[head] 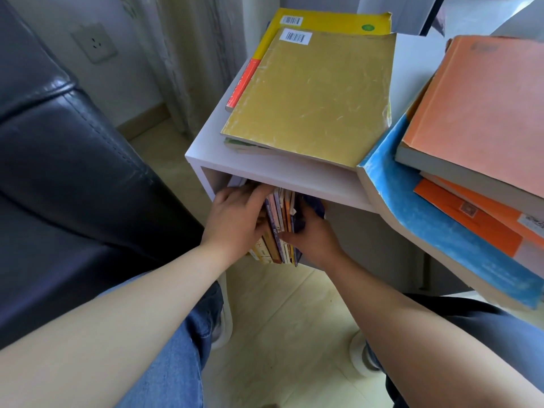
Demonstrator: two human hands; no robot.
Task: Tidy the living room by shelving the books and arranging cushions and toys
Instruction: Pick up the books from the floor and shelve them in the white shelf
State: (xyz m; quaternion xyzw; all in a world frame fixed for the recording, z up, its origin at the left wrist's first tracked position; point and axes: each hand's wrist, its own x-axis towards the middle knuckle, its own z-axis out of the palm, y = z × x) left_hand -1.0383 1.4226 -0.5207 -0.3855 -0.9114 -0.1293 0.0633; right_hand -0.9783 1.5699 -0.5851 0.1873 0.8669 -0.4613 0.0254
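Both hands squeezed a bunch of thin books (279,228) between them. The left hand (235,219) gripped one side and the right hand (313,242) gripped the other. The bunch stood upright, half inside the open space of the white shelf (206,151). A big yellow book (312,95) lay on top of the shelf. A black sofa (59,172) stood beside it.

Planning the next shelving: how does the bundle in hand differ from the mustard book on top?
The thin books stand on edge at the shelf opening, held between left hand and right hand; the mustard book lies flat on top, untouched. The thin books are small, the mustard book large.
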